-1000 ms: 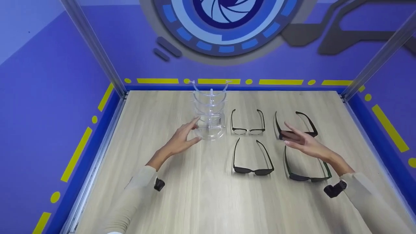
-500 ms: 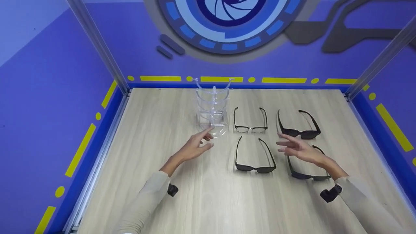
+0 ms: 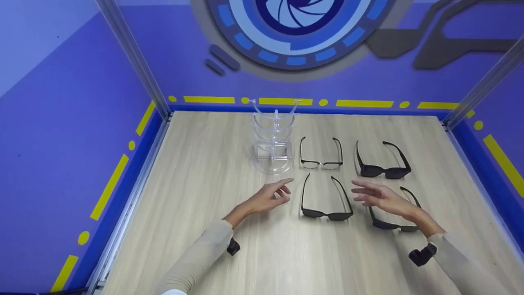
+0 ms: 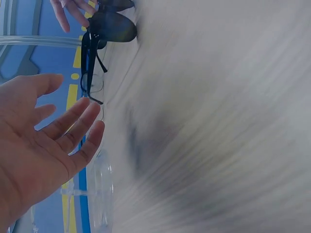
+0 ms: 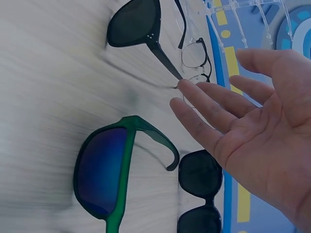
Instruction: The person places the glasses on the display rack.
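With left hand (image 3: 268, 197) and right hand (image 3: 378, 197) empty, loosely spread: pinch sunglasses (image 3: 329, 215), front-right of clear stand (image 3: 273, 144), sparing lenses (image 3: 339, 216).

The stand (image 3: 275, 141) looks glossy plastic, the green-framed sunglasses (image 5: 104, 167) glossy-lensed, the tabletop (image 3: 278, 254) wood-grained, the sleeves (image 3: 200, 254) matt cloth.

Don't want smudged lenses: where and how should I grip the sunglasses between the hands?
Probably by both temples, near their front ends, left hand from the left, right hand from the right: the sunglasses rest with temples unfolded and spread apart, so each outer side looks exposed.
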{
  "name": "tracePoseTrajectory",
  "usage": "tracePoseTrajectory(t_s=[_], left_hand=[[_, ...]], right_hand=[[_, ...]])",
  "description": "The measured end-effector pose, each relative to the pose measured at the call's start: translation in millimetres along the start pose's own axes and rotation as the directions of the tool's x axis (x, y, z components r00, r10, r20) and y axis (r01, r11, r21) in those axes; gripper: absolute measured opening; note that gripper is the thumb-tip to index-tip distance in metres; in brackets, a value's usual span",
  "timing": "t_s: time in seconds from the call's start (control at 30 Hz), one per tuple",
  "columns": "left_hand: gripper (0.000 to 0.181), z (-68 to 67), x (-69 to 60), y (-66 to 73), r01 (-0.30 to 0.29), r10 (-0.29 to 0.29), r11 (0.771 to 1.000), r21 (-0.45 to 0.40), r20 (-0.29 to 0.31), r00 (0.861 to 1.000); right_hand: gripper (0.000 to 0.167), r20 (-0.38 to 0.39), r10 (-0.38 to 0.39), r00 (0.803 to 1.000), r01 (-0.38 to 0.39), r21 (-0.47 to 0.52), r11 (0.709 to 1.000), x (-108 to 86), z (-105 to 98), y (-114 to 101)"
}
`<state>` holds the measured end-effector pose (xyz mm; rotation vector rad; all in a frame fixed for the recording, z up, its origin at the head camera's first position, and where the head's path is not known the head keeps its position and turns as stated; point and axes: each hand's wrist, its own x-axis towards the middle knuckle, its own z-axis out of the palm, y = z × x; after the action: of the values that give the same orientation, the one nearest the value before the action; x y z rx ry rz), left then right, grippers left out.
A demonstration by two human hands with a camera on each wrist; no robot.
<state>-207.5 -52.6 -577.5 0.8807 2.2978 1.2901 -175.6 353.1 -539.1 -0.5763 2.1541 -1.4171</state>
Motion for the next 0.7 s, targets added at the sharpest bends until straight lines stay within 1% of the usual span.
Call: tracePoseTrajectory(t_s=[0.13,0.27,0.37,0.43,0.6,0.7], left_hand=[[0.059,8.8,2.7,-0.8,-0.001,0.002,1.0,-0.03,0.012,1.0],[0.059,16.7,8.0,-1.3,-0.019,0.02,1.0,-0.02,0.027,0.999],[0.057,22.1,12.5,-1.5,-0.027,0.028,1.0,-0.01,0.025,0.999],[0.056,25.2,14.9,-1.0,-0.026,0.026,1.0,-0.016,0.022,0.999],[0.055,32.0,18.8,1.3,-0.021,0.022,0.998,-0.056,0.027,0.999],[0.055,36.0,19.8,1.3,-0.025,0.027,0.996,-0.081,0.028,0.999]], right_hand=[[0.057,-0.004,0.034,0.999,-0.034,-0.008,0.999,-0.5,5.0,0.8],[0.057,0.011,0.035,0.999,-0.035,-0.001,0.999,1.1,10.2,2.6],[0.057,0.021,0.028,0.999,-0.028,0.007,1.0,3.0,13.9,2.9],[0.059,0.013,0.038,0.999,-0.038,0.023,0.999,4.4,16.3,2.6],[0.065,-0.031,0.109,0.994,-0.106,0.077,0.991,5.9,22.7,1.5],[0.068,-0.043,0.152,0.987,-0.149,0.079,0.986,6.7,27.1,2.0]])
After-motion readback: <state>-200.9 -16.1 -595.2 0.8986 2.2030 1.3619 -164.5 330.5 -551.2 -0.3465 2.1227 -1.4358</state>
